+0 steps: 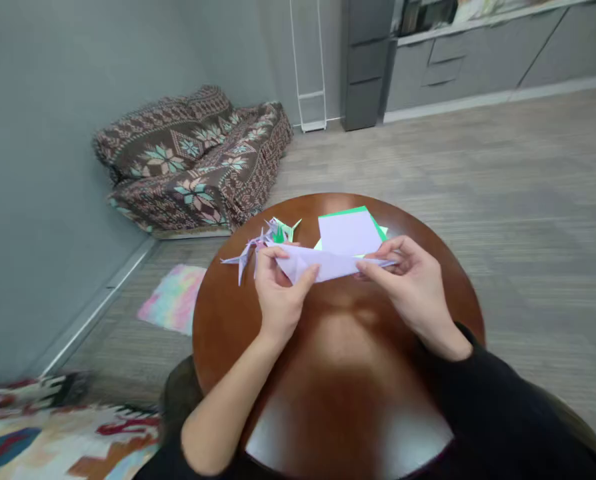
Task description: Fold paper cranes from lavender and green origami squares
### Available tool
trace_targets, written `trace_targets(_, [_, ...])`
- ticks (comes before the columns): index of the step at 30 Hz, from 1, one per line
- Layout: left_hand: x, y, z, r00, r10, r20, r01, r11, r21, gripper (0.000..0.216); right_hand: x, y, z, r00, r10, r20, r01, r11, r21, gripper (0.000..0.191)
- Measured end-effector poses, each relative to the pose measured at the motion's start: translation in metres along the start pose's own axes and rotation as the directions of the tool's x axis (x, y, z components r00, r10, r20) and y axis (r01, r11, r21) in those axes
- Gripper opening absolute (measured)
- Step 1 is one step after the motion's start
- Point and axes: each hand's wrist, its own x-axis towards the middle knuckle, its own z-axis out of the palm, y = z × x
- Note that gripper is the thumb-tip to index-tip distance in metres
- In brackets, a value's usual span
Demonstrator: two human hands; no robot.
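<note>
Paper (328, 264), pale lilac and folded into a long flat wedge, is held just above the far half of the table (338, 373), a round, glossy brown top. The left hand (278, 297) grasps its left end, with the thumb on the near face and the fingers curled over the far edge; that forearm is bare. The right hand (414, 280) pinches its pointed right end between thumb and fingertips, and its wrist runs into a black sleeve (483, 393). The paper spans the gap between the hands, roughly level. Just beyond it on the table lies a stack of sheets (351, 230), with a lilac one on top and green edges showing beneath. The held paper overlaps the stack's near edge in this view, and I cannot tell whether they touch. Left of the stack, near the far left rim, lie folded cranes (278, 232), some lilac and one green and white, with a pointed lilac wing reaching left past the left hand. On the floor (503, 200) left of the table lies a pastel tie-dye cloth (173, 299), and a patterned rug (53, 433) fills the near left corner. Far left, against the grey wall (38, 167), sits a low sofa (193, 160) under a brown patterned throw. A white rack (311, 73) and grey cabinets (458, 60) stand along the far side.
</note>
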Motion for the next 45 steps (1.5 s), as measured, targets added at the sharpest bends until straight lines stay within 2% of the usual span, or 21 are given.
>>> trace_targets(3, [0.001, -0.005, 0.001, 0.98, -0.158, 0.125, 0.161, 0.987, -0.014, 0.077, 0.01, -0.001, -0.01, 0.993, -0.066, -0.102, 0.068, 0.997, 0.022, 0.046])
trace_targets(4, [0.002, -0.006, -0.001, 0.969, -0.195, 0.152, 0.197, 0.98, 0.002, 0.081, 0.013, -0.002, -0.015, 0.991, -0.079, -0.108, 0.082, 0.996, 0.02, 0.048])
trace_targets(6, [0.007, -0.004, -0.006, 0.936, -0.283, 0.21, 0.272, 0.959, 0.081, 0.073, 0.02, -0.006, -0.027, 0.989, -0.111, -0.097, 0.11, 0.994, -0.012, 0.046])
trace_targets(8, [0.014, 0.001, -0.015, 0.958, -0.239, 0.16, 0.214, 0.964, 0.158, 0.053, 0.024, -0.013, -0.039, 0.995, -0.096, 0.013, 0.097, 0.993, -0.07, 0.043])
trace_targets(9, [0.018, 0.005, -0.02, 0.966, -0.199, 0.166, 0.17, 0.97, 0.174, 0.043, 0.025, -0.016, -0.044, 0.992, -0.069, 0.105, 0.08, 0.991, -0.103, 0.041])
trace_targets(10, [0.021, 0.008, -0.024, 0.953, -0.202, 0.226, 0.17, 0.973, 0.153, 0.038, 0.024, -0.019, -0.047, 0.98, -0.048, 0.194, 0.074, 0.989, -0.13, 0.041])
trace_targets(11, [0.024, 0.012, -0.028, 0.898, -0.247, 0.365, 0.225, 0.969, 0.102, 0.038, 0.022, -0.022, -0.048, 0.958, -0.023, 0.285, 0.07, 0.985, -0.155, 0.04])
trace_targets(12, [0.026, 0.016, -0.03, 0.787, -0.308, 0.534, 0.33, 0.942, 0.058, 0.044, 0.018, -0.024, -0.047, 0.932, -0.004, 0.362, 0.074, 0.981, -0.18, 0.037])
trace_targets(13, [0.027, 0.02, -0.031, 0.64, -0.344, 0.687, 0.437, 0.899, 0.043, 0.052, 0.015, -0.025, -0.045, 0.905, 0.012, 0.425, 0.085, 0.974, -0.209, 0.032])
trace_targets(14, [0.026, 0.023, -0.031, 0.503, -0.356, 0.788, 0.51, 0.858, 0.062, 0.058, 0.011, -0.026, -0.041, 0.88, 0.031, 0.475, 0.102, 0.963, -0.251, 0.025])
trace_targets(15, [0.025, 0.026, -0.03, 0.401, -0.353, 0.845, 0.55, 0.831, 0.086, 0.061, 0.007, -0.026, -0.037, 0.856, 0.056, 0.515, 0.112, 0.951, -0.29, 0.019])
trace_targets(16, [0.022, 0.028, -0.027, 0.317, -0.346, 0.883, 0.568, 0.815, 0.115, 0.064, 0.003, -0.026, -0.032, 0.831, 0.083, 0.549, 0.115, 0.941, -0.317, 0.015])
trace_targets(17, [0.019, 0.03, -0.025, 0.256, -0.351, 0.901, 0.569, 0.808, 0.153, 0.064, 0.001, -0.026, -0.028, 0.809, 0.116, 0.576, 0.111, 0.933, -0.344, 0.014])
trace_targets(19, [0.013, 0.03, -0.019, 0.179, -0.407, 0.896, 0.539, 0.802, 0.257, 0.06, -0.002, -0.024, -0.022, 0.771, 0.171, 0.613, 0.092, 0.923, -0.373, 0.013])
trace_targets(23, [0.005, 0.027, -0.013, 0.191, -0.475, 0.859, 0.49, 0.804, 0.336, 0.031, -0.002, -0.022, -0.019, 0.747, 0.206, 0.632, 0.06, 0.926, -0.374, 0.011])
trace_targets(26, [0.002, 0.025, -0.013, 0.161, -0.451, 0.878, 0.583, 0.761, 0.284, 0.02, -0.003, -0.024, -0.019, 0.799, 0.179, 0.574, 0.034, 0.94, -0.341, 0.009])
trace_targets(29, [0.0, 0.025, -0.011, 0.133, -0.448, 0.884, 0.699, 0.674, 0.237, 0.026, -0.003, -0.025, -0.015, 0.863, 0.137, 0.486, 0.011, 0.957, -0.29, 0.022])
trace_targets(33, [-0.003, 0.026, -0.006, 0.222, -0.486, 0.845, 0.631, 0.733, 0.255, 0.032, -0.004, -0.024, -0.009, 0.906, 0.135, 0.402, -0.041, 0.972, -0.233, 0.037])
trace_targets(35, [-0.005, 0.025, -0.003, 0.242, -0.49, 0.838, 0.596, 0.756, 0.269, 0.035, -0.004, -0.022, -0.007, 0.915, 0.147, 0.376, -0.078, 0.978, -0.193, 0.041])
trace_targets(40, [-0.008, 0.021, -0.001, 0.211, -0.503, 0.838, 0.709, 0.669, 0.223, 0.037, -0.003, -0.02, -0.009, 0.927, 0.191, 0.323, -0.134, 0.972, -0.191, 0.043])
trace_targets(45, [-0.005, 0.02, -0.004, 0.147, -0.508, 0.849, 0.745, 0.621, 0.243, 0.042, -0.002, -0.02, -0.012, 0.92, 0.25, 0.301, -0.183, 0.955, -0.235, 0.039])
